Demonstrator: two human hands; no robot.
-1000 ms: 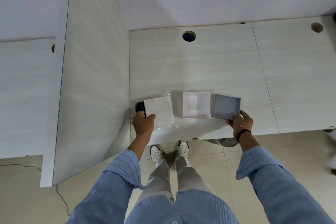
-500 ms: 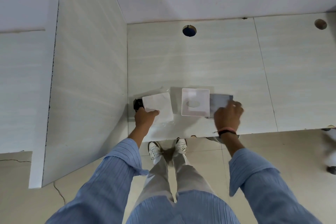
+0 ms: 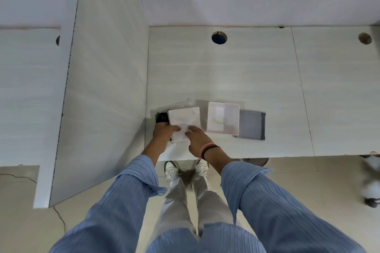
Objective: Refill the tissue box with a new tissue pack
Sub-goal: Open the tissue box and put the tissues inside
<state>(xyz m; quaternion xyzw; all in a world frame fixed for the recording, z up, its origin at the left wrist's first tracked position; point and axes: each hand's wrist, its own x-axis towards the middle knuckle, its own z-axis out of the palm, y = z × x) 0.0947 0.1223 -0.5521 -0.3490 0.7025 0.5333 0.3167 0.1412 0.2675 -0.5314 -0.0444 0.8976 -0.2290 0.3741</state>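
Shifting R hand (image 3: pixel 197 139) off grey lid (image 3: pixel 251 125) onto tissue pack (image 3: pixel 184 121); L hand (image 3: pixel 163 132) too, both pinching wrapper. Box (image 3: pixel 223 118) open, unfilled.

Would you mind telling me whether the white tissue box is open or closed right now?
Open. The white tissue box lies apart from its grey base panel, interior facing up and apparently empty.

One tissue pack (image 3: pixel 184 121) — one box (image 3: pixel 223 118) — one lid (image 3: pixel 251 125).

Looks like an office cubicle: pale laminate desk (image 3: pixel 226 72) with round cable holes (image 3: pixel 219 37), a divider panel (image 3: pixel 107 88) on the left, tiled floor (image 3: pixel 20 222) below.
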